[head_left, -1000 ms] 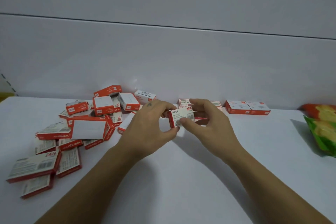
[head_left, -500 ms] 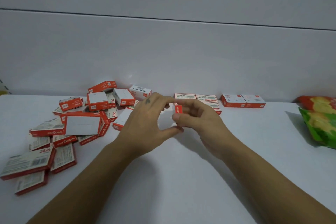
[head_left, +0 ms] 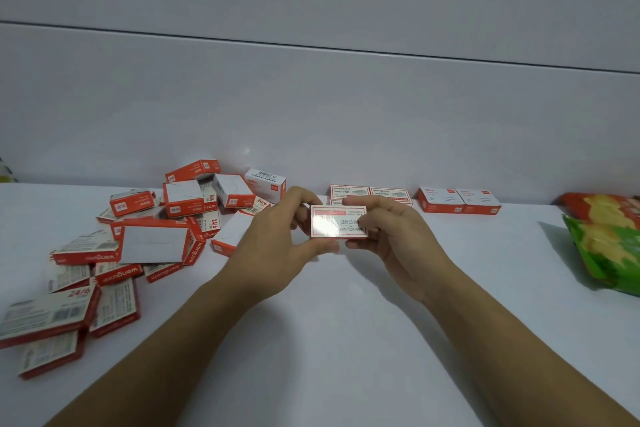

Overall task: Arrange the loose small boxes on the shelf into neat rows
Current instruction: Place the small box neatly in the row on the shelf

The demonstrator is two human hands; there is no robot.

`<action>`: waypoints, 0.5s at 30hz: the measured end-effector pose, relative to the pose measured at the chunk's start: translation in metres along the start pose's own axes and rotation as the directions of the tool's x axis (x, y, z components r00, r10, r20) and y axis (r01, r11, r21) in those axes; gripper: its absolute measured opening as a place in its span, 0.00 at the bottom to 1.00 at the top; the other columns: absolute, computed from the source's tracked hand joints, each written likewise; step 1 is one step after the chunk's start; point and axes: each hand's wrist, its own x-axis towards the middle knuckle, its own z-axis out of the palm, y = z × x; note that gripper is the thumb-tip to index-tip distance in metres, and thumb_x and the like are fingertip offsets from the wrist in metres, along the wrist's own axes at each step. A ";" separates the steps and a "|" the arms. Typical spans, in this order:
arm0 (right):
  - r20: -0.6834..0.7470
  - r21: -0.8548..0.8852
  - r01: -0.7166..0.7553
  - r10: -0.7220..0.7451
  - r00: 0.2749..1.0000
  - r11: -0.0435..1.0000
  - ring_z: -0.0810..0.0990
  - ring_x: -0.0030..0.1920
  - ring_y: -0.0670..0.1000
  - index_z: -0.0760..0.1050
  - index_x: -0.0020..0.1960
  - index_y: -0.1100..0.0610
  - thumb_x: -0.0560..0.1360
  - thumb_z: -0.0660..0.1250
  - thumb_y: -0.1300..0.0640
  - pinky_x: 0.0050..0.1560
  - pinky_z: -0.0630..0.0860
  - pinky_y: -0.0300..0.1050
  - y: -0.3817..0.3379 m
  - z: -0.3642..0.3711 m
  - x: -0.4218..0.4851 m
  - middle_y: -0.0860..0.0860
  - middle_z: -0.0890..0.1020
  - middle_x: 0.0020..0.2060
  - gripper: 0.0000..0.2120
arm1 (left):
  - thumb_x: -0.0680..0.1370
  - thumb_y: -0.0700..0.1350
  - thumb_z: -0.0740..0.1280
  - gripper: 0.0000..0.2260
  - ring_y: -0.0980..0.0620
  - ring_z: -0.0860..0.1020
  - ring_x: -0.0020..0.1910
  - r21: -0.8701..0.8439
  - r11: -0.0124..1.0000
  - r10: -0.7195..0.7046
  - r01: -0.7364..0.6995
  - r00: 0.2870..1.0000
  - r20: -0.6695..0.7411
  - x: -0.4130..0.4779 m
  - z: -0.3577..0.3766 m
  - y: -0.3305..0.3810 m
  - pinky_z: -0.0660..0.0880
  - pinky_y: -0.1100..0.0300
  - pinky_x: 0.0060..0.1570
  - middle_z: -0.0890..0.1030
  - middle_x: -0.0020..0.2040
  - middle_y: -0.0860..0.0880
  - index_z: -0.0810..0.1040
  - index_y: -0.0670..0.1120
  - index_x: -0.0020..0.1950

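Both hands hold one small red-and-white box (head_left: pixel 338 222) above the white shelf (head_left: pixel 346 340), its glossy printed face turned toward me with the print upside down. My left hand (head_left: pixel 277 246) pinches its left end between thumb and fingers. My right hand (head_left: pixel 394 236) grips its right end. A jumbled pile of several loose boxes (head_left: pixel 152 239) lies at the left. Against the back wall, two boxes (head_left: pixel 369 192) sit side by side just behind my hands, partly hidden, and two more boxes (head_left: pixel 457 200) stand further right.
A green, red and yellow snack bag (head_left: pixel 609 243) lies at the shelf's right edge. The pale back wall (head_left: pixel 311 114) rises right behind the boxes. Bare white shelf surface stretches in front of my hands toward me.
The box was turned in my hands: first its side face showed, then only a narrow red end, and now its broad glossy face points at me. Both hands stayed at the shelf's middle.
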 end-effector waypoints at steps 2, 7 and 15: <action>-0.025 -0.134 0.054 -0.057 0.998 0.990 0.82 0.41 0.50 0.80 0.46 0.63 0.76 0.66 0.63 0.41 0.78 0.44 0.000 -0.001 0.000 0.57 0.85 0.44 0.05 | 0.69 0.47 0.76 0.19 0.58 0.79 0.50 -0.041 0.999 0.004 -0.003 1.000 0.021 0.000 -0.001 -0.001 0.76 0.64 0.53 0.82 0.50 0.59 0.71 0.58 0.54; 0.128 -0.232 0.040 -0.011 0.992 0.972 0.78 0.37 0.52 0.77 0.50 0.61 0.76 0.66 0.63 0.37 0.74 0.43 -0.005 -0.009 -0.001 0.57 0.83 0.38 0.04 | 0.73 0.41 0.72 0.22 0.53 0.81 0.50 -0.393 0.915 -0.077 0.089 0.996 0.046 -0.001 0.001 0.001 0.77 0.52 0.55 0.83 0.45 0.54 0.70 0.60 0.60; 0.172 -0.108 -0.031 0.049 0.984 0.994 0.81 0.38 0.58 0.71 0.55 0.61 0.75 0.64 0.68 0.42 0.79 0.47 -0.007 -0.005 -0.005 0.61 0.84 0.44 0.10 | 0.70 0.55 0.70 0.14 0.53 0.80 0.51 -0.334 0.941 -0.047 0.057 0.998 0.036 -0.003 0.006 0.004 0.79 0.58 0.49 0.82 0.50 0.57 0.77 0.54 0.54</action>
